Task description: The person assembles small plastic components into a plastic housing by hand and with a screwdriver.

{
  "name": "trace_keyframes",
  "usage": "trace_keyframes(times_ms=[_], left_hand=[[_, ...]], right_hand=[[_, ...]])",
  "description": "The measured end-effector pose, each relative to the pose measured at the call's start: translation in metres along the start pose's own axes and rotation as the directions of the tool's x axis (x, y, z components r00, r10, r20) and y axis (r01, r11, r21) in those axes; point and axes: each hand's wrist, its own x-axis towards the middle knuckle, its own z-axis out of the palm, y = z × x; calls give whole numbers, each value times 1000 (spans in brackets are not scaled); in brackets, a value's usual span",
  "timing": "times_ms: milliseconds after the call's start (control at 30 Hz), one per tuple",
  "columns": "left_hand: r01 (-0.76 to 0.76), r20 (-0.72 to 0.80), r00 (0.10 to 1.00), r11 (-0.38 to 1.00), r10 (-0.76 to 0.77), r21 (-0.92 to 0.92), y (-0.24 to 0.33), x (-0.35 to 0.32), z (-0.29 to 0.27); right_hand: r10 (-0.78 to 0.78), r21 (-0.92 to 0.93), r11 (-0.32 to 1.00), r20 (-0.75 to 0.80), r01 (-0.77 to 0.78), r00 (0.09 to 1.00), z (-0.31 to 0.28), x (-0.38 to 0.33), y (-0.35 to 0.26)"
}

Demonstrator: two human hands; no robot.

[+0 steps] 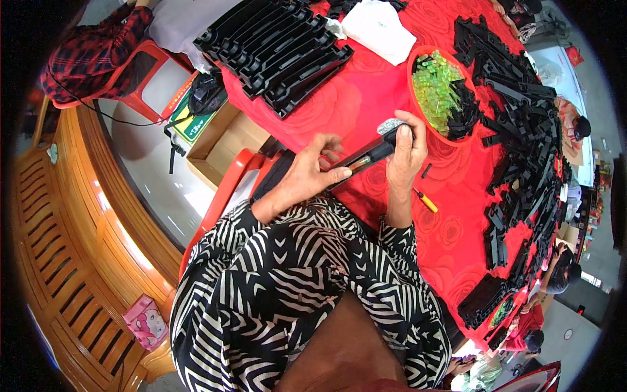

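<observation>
A long, narrow black plastic part [369,157] slants between my hands, with a brownish strip in its slot. My right hand [406,153] is closed round its upper end, thumb on top. A grey speckled rounded piece [390,126] shows at that end; how it joins the part I cannot make out. At the lower end is my left hand [308,171], its thumb lying against the part. Its other fingers are apart, half bent and slightly blurred. On the red tablecloth [366,206] below my right hand lies a yellow-handled screwdriver [426,201], with a small black piece [426,171] nearby.
Rows of black parts [274,52] are stacked at the far left of the table. An orange-red basin [413,85] holds yellow-green pieces [436,91] and black ones. Black parts [522,144] heap along the right. An open cardboard box [228,144] stands left, near a wooden bench [65,274].
</observation>
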Motion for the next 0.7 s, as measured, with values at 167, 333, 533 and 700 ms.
trace_keyframes(times_ms=[167, 333, 533, 700], left_hand=[[340, 360, 905, 893, -226, -294, -10, -1, 5], [389, 219, 918, 852, -329, -350, -19, -10, 13], [377, 157, 926, 821, -344, -428, -19, 1, 16], [352, 112, 936, 874, -335, -333, -25, 1, 14]], right_hand=[[-14, 65, 998, 27, 12, 1000, -3, -6, 3], [332, 169, 923, 103, -346, 937, 7, -24, -3], [386, 71, 917, 98, -393, 917, 10, -44, 4], [323, -249, 921, 58, -299, 945, 21, -51, 8]])
